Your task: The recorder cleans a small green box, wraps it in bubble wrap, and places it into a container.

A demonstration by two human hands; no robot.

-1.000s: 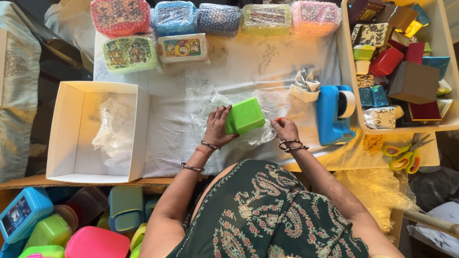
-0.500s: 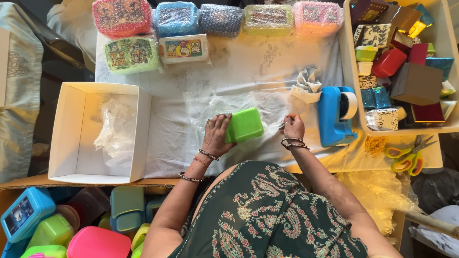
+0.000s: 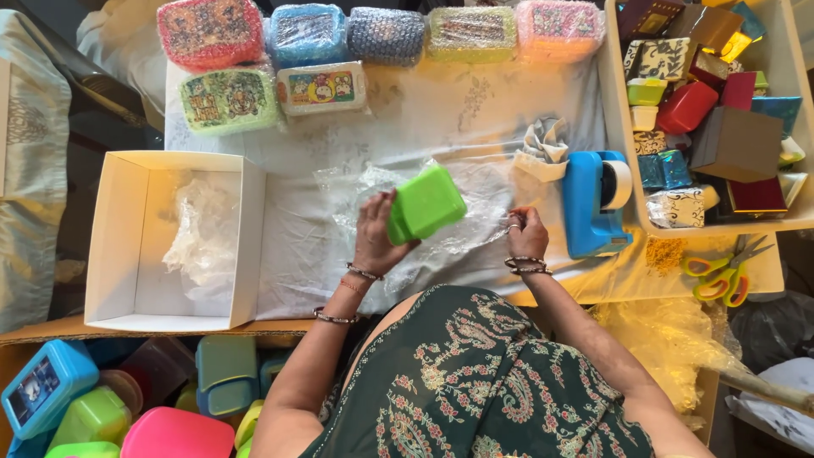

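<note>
Green lunch box (image 3: 426,202) sits at the centre of the frame, tilted on edge above a sheet of clear plastic wrap (image 3: 475,212) spread over the white cloth of the table (image 3: 441,110).

Going from big to small: the table fills the middle of the frame. A white cardboard box (image 3: 246,237) lies open at centre left with crumpled plastic inside. A tray of small gift boxes (image 3: 623,136) runs down the right edge. A row of wrapped lunch boxes (image 3: 305,34) lines the top. Loose coloured lunch boxes (image 3: 93,411) pile up at lower left. A blue tape dispenser (image 3: 589,203) stands just right of the wrap, with scissors (image 3: 721,276) further right.

The left hand (image 3: 373,237) has its grip closed on the lower left end of the green lunch box, fingers over one face and thumb under. The right hand (image 3: 527,233) pinches the right edge of the plastic wrap, fingers together on the film.

The box looks like stiff, light, smooth moulded plastic, likely a little slippery, so a hold across its short ends or rounded corners should be steady. The film is thin, limp and clingy; it is best taken at an edge and kept taut.
</note>
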